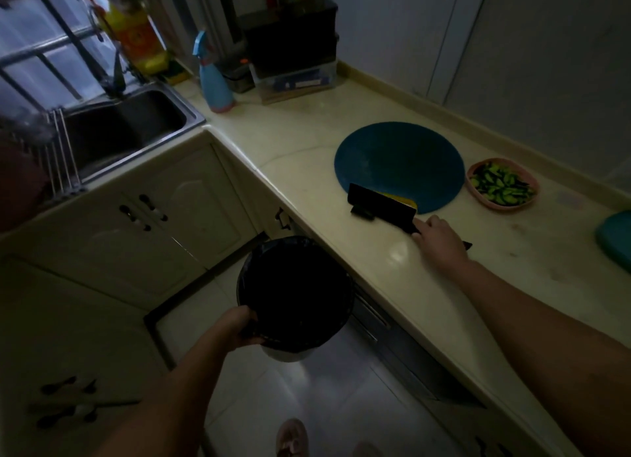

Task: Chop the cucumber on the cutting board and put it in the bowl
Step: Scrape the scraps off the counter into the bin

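Note:
A round dark-blue cutting board [399, 163] lies on the pale counter, bare on top. To its right a pink bowl [473, 187] holds several chopped green cucumber pieces [500, 187]. My right hand [440, 240] grips the handle of a dark cleaver [379, 202], whose blade lies low at the board's near edge with a yellow patch beside it. My left hand [244, 328] holds the rim of a trash bin [295, 292] lined with a black bag, raised below the counter's edge.
A steel sink [123, 129] and dish rack sit at the left. A blue spray bottle [213, 77], a yellow bottle and dark boxes stand at the back. A teal object [616, 236] lies at the right edge. Cabinets and tiled floor are below.

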`<state>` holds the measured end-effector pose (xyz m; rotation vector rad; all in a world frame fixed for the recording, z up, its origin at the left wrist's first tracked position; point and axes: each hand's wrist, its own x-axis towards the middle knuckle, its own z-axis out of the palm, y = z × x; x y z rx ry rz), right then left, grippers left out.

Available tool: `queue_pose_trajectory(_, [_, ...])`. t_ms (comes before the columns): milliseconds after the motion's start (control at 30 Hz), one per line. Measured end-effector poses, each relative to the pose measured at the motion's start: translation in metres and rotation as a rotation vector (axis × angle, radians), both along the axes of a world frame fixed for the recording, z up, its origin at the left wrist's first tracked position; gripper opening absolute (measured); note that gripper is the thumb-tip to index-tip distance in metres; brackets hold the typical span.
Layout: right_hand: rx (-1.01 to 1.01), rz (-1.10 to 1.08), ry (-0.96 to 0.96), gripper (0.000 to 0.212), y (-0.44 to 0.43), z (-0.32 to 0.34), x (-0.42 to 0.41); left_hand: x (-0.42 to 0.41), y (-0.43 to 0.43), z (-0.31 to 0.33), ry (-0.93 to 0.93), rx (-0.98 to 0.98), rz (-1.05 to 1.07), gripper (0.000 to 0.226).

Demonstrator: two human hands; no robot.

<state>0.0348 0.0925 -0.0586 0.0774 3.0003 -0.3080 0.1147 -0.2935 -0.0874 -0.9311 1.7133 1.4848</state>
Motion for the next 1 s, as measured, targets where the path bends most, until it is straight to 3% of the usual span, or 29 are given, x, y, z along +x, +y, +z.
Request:
queue_pose_trajectory(200, [-0.028, 0.028, -0.041, 0.041, -0.052, -0.004, 0.042, 0.004, 0.001, -0.004, -0.013, 0.057, 0.011, 0.042])
queue_pose_trajectory(367, [-0.030, 0.229, -0.005, 0.036, -0.097, -0.007, 0.078, 0.007, 0.002, -0.008, -0.026, 0.053, 0.020, 0.042])
queue_pose_trajectory(567, [-0.092, 0.085, 0.032, 0.042, -0.103, -0.002, 0.073, 0.014, -0.004, -0.011, -0.041, 0.076, 0.041, 0.041])
queue_pose_trajectory(767, [-0.177, 0.032, 0.002, 0.049, -0.100, 0.001, 0.064, 0.016, -0.020, -0.028, -0.084, 0.130, 0.156, 0.024])
queue_pose_trajectory(1000, [-0.195, 0.187, -0.042, 0.039, -0.161, 0.003, 0.052, 0.010, -0.037, -0.080, -0.156, 0.142, 0.245, 0.027])
